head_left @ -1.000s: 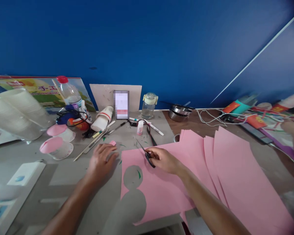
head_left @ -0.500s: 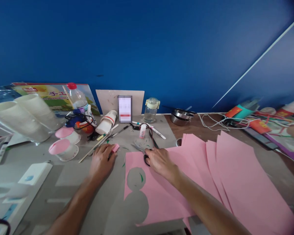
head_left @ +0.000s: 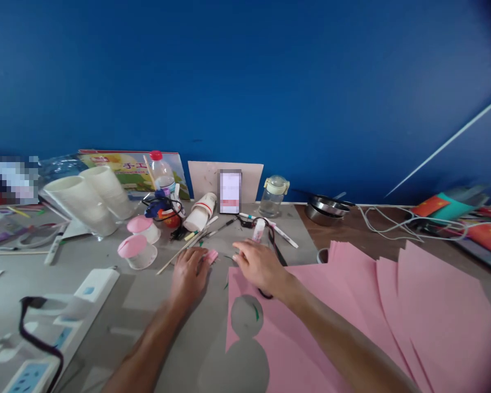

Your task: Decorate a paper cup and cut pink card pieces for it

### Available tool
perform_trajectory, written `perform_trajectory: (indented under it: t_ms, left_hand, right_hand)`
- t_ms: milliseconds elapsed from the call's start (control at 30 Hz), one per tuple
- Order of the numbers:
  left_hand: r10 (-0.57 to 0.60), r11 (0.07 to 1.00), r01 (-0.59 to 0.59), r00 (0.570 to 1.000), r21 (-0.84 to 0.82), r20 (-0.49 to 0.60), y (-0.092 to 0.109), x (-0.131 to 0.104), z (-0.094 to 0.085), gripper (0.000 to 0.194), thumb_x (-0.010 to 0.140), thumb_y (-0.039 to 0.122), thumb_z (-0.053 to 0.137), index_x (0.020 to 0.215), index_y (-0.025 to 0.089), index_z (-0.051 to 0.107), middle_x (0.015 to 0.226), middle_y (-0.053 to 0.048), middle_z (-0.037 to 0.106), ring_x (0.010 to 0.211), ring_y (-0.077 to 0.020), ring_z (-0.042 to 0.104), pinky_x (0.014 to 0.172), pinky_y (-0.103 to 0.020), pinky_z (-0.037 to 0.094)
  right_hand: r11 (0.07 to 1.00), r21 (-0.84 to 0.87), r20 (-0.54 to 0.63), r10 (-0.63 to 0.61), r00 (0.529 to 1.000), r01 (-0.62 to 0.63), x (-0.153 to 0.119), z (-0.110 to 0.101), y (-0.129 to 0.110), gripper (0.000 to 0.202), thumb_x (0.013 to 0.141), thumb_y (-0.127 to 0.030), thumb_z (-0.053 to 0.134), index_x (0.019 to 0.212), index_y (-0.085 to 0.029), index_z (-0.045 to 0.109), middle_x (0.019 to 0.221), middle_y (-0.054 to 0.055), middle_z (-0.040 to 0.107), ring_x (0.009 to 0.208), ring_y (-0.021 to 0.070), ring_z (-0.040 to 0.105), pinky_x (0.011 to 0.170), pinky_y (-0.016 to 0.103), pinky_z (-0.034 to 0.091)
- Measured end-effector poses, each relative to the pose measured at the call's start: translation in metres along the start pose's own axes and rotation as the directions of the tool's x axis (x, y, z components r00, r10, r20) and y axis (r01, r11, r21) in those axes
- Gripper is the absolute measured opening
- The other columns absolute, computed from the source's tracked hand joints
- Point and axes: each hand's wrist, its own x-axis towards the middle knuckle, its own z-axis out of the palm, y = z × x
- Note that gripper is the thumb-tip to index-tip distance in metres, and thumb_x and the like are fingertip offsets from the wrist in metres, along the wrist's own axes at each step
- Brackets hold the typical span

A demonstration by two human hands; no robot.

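My left hand (head_left: 190, 274) rests on the grey table with its fingers curled together, and a small piece of pink paper (head_left: 211, 256) sticks out at its fingertips. My right hand (head_left: 262, 268) hovers over the left edge of a large pink paper sheet (head_left: 294, 322), thumb and forefinger apart, with nothing visible between them. Beneath it a black handle loop of the scissors (head_left: 265, 295) shows; the hand hides most of the rest. Round shapes are cut out of the sheet's left side. Just beyond my right hand stands a small glue bottle (head_left: 258, 229).
Two paper cups with pink tops (head_left: 137, 254) stand left, near stacked white cups (head_left: 82, 202). A power strip (head_left: 85, 303) lies front left. A phone (head_left: 230, 191), a glass jar (head_left: 273, 196) and metal bowls (head_left: 325, 212) line the wall. Pink sheets (head_left: 445, 311) fan out right.
My right hand has let go of the scissors and moved left, away from their handles. My left hand stays by the small pink piece. The whole view has shifted with the head.
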Motion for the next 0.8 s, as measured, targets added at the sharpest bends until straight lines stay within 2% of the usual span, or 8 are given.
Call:
perform_trajectory:
  t_ms: [133, 233, 400, 567, 667, 800]
  left_hand:
    - [-0.027, 1.000, 0.026, 0.997, -0.017, -0.067, 0.004, 0.002, -0.011, 0.017, 0.090, 0.018, 0.045, 0.087, 0.021, 0.061, 0.089, -0.008, 0.069, 0.087, -0.0232, 0.062, 0.080, -0.039, 0.048]
    - [-0.060, 0.998, 0.058, 0.990, -0.020, -0.130, 0.005, 0.005, -0.019, 0.020, 0.092, 0.019, 0.043, 0.078, 0.022, 0.057, 0.080, -0.006, 0.068, 0.079, -0.0210, 0.061, 0.075, -0.036, 0.049]
    - [-0.105, 0.994, 0.099, 0.973, -0.036, -0.204, 0.009, 0.010, -0.025, 0.021, 0.092, 0.024, 0.044, 0.074, 0.023, 0.054, 0.078, -0.005, 0.066, 0.078, -0.0205, 0.062, 0.075, -0.036, 0.050]
    - [-0.122, 0.993, 0.117, 0.959, -0.034, -0.256, 0.017, 0.021, -0.037, 0.023, 0.091, 0.026, 0.046, 0.071, 0.023, 0.056, 0.078, -0.004, 0.068, 0.077, -0.0188, 0.063, 0.073, -0.032, 0.051]
    - [-0.152, 0.987, 0.159, 0.932, -0.005, -0.330, 0.020, 0.039, -0.058, 0.021, 0.091, 0.029, 0.047, 0.075, 0.022, 0.059, 0.082, -0.004, 0.069, 0.077, -0.0182, 0.064, 0.072, -0.031, 0.050]
    - [-0.184, 0.969, 0.240, 0.856, 0.056, -0.483, 0.010, 0.084, -0.112, 0.021, 0.090, 0.033, 0.047, 0.085, 0.019, 0.062, 0.087, -0.006, 0.068, 0.084, -0.0211, 0.063, 0.079, -0.035, 0.050]
  right_hand:
    - [0.992, 0.100, -0.058, -0.074, 0.996, 0.080, 0.018, 0.006, -0.022, 0.030, 0.090, -0.020, 0.051, 0.117, -0.017, 0.063, 0.108, 0.009, 0.070, 0.098, 0.0213, 0.065, 0.087, 0.030, 0.047]
    - [0.970, 0.204, -0.112, -0.114, 0.987, 0.135, 0.021, 0.018, -0.029, 0.025, 0.089, -0.015, 0.052, 0.110, -0.016, 0.065, 0.104, 0.009, 0.070, 0.095, 0.0207, 0.066, 0.085, 0.030, 0.048]
    - [0.916, 0.323, -0.240, -0.165, 0.957, 0.239, 0.020, 0.044, -0.016, 0.021, 0.089, -0.016, 0.051, 0.104, -0.016, 0.064, 0.097, 0.010, 0.068, 0.084, 0.0197, 0.065, 0.078, 0.030, 0.050]
    - [0.891, 0.338, -0.353, -0.179, 0.919, 0.303, 0.024, 0.062, 0.001, 0.023, 0.090, -0.016, 0.045, 0.103, -0.015, 0.064, 0.094, 0.010, 0.067, 0.081, 0.0208, 0.063, 0.076, 0.033, 0.050]
    - [0.876, 0.342, -0.402, -0.192, 0.895, 0.341, 0.026, 0.066, 0.003, 0.023, 0.091, -0.016, 0.044, 0.103, -0.015, 0.063, 0.094, 0.010, 0.067, 0.081, 0.0208, 0.062, 0.077, 0.034, 0.049]
    - [0.874, 0.305, -0.439, -0.223, 0.870, 0.378, 0.028, 0.067, 0.003, 0.022, 0.091, -0.015, 0.044, 0.103, -0.016, 0.062, 0.093, 0.010, 0.068, 0.082, 0.0206, 0.063, 0.077, 0.033, 0.048]
